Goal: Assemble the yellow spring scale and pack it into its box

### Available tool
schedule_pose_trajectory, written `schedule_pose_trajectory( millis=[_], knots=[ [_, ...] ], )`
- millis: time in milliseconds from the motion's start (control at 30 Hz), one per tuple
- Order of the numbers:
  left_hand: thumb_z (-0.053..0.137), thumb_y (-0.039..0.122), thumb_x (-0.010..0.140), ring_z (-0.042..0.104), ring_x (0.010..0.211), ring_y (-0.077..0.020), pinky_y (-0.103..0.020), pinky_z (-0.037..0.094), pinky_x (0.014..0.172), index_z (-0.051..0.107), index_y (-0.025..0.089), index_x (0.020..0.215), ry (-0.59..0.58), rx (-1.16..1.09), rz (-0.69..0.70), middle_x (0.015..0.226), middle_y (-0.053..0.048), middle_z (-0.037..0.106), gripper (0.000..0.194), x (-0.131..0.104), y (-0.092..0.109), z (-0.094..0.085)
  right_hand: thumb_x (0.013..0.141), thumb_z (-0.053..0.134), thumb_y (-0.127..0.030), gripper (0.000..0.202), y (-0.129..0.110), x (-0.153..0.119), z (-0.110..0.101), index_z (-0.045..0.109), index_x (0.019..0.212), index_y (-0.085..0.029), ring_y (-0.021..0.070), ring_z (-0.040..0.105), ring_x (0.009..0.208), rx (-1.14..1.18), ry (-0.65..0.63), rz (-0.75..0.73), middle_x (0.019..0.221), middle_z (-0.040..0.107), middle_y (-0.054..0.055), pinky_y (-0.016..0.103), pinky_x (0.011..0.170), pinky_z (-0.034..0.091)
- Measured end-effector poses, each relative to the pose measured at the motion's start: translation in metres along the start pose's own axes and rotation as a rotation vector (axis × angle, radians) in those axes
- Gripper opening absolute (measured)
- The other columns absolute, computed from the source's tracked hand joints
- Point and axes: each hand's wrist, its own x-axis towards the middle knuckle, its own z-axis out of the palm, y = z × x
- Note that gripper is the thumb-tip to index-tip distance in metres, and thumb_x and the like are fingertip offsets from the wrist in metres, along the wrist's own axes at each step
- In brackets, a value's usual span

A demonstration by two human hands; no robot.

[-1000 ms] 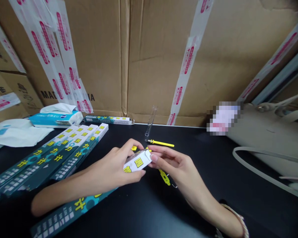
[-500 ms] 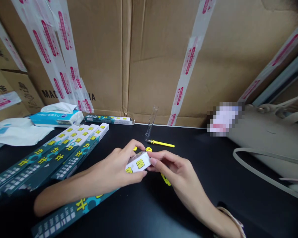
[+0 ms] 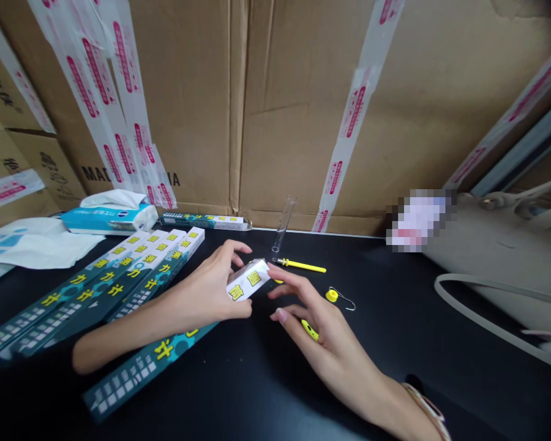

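A long narrow cardboard box (image 3: 250, 278), white at its far end and dark green below, lies slantwise under my left hand (image 3: 204, 285). That hand grips it near the white end, thumb on the near side and fingers on the far side. My right hand (image 3: 319, 331) is beside the same end with fingers apart; whether the index fingertip touches the box I cannot tell. Under the right hand a yellow piece (image 3: 310, 329) partly shows. Beyond the hands are a yellow rod with a spring (image 3: 303, 266), a clear tube (image 3: 283, 226) and a yellow cap with a wire hook (image 3: 332, 296).
Several similar boxes (image 3: 119, 275) lie side by side at left, and another box (image 3: 202, 220) rests at the back. A blue tissue pack (image 3: 108, 217) sits behind them. Large cartons (image 3: 294, 122) wall off the back. A grey bag (image 3: 496, 245) stands at right.
My right hand has let go of the box's white end and its fingers have spread. The wire hook and cap now show to its right. My left hand still holds the box.
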Motion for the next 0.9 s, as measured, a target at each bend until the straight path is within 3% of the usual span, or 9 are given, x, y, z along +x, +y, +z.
schedule_pose_trajectory(
  millis=[133, 233, 333, 500, 633, 767, 900],
  knots=[
    [0.067, 0.027, 0.074, 0.061, 0.106, -0.0271, -0.044, 0.052, 0.093, 0.05, 0.02, 0.12, 0.11, 0.113, 0.045, 0.119, -0.008, 0.057, 0.05, 0.004, 0.002, -0.012, 0.101, 0.047, -0.019, 0.043, 0.002, 0.0, 0.0, 0.049, 0.142, -0.03, 0.0208, 0.061, 0.114, -0.011, 0.094, -0.058, 0.142, 0.055, 0.009, 0.036, 0.092, 0.06],
    [0.059, 0.036, 0.084, 0.06, 0.11, -0.0292, -0.046, 0.048, 0.099, 0.054, 0.017, 0.116, 0.246, 0.305, 0.05, 0.12, -0.011, 0.055, 0.038, 0.01, 0.001, -0.028, 0.102, 0.047, -0.017, 0.038, 0.002, -0.003, -0.001, 0.053, 0.137, -0.029, 0.0182, 0.066, 0.098, -0.043, 0.107, -0.068, 0.13, 0.062, 0.007, 0.035, 0.087, 0.059],
    [0.054, 0.041, 0.089, 0.06, 0.114, -0.0285, -0.042, 0.048, 0.1, 0.055, 0.016, 0.118, 0.319, 0.449, 0.014, 0.12, -0.012, 0.059, 0.039, 0.022, -0.013, -0.045, 0.102, 0.044, -0.011, 0.034, 0.0, -0.006, -0.001, 0.059, 0.128, -0.028, 0.0155, 0.067, 0.089, -0.098, 0.076, -0.146, 0.12, 0.067, 0.005, 0.032, 0.082, 0.058],
    [0.061, 0.045, 0.083, 0.066, 0.101, -0.0288, -0.04, 0.053, 0.091, 0.063, 0.017, 0.11, 0.251, 0.539, -0.088, 0.108, -0.009, 0.071, 0.038, 0.041, -0.05, -0.059, 0.092, 0.042, 0.005, 0.037, -0.005, -0.006, -0.003, 0.066, 0.111, -0.016, 0.0182, 0.065, 0.098, -0.148, -0.135, -0.518, 0.106, 0.07, 0.009, 0.032, 0.086, 0.056],
    [0.059, 0.052, 0.084, 0.059, 0.114, -0.0371, -0.049, 0.048, 0.098, 0.067, 0.016, 0.114, 0.199, 0.677, -0.115, 0.115, -0.015, 0.068, 0.048, 0.04, -0.064, -0.055, 0.09, 0.045, 0.004, 0.031, -0.003, -0.007, -0.003, 0.07, 0.098, -0.013, 0.0201, 0.064, 0.088, -0.333, -0.292, -0.737, 0.1, 0.072, 0.012, 0.03, 0.072, 0.056],
    [0.052, 0.054, 0.089, 0.046, 0.128, -0.0475, -0.064, 0.042, 0.098, 0.06, 0.015, 0.135, 0.218, 0.815, -0.17, 0.13, -0.024, 0.056, 0.06, 0.034, -0.061, -0.046, 0.094, 0.045, -0.001, 0.028, 0.0, -0.008, -0.003, 0.07, 0.09, -0.013, 0.0197, 0.064, 0.083, -0.404, -0.298, -0.786, 0.096, 0.072, 0.012, 0.028, 0.063, 0.054],
    [0.045, 0.054, 0.094, 0.036, 0.138, -0.0481, -0.069, 0.038, 0.1, 0.046, 0.013, 0.148, 0.228, 0.891, -0.23, 0.14, -0.028, 0.048, 0.068, 0.031, -0.057, -0.044, 0.091, 0.044, 0.001, 0.03, 0.002, -0.007, -0.004, 0.07, 0.089, -0.014, 0.0193, 0.064, 0.082, -0.416, -0.276, -0.758, 0.095, 0.072, 0.011, 0.028, 0.064, 0.054]
  ],
)
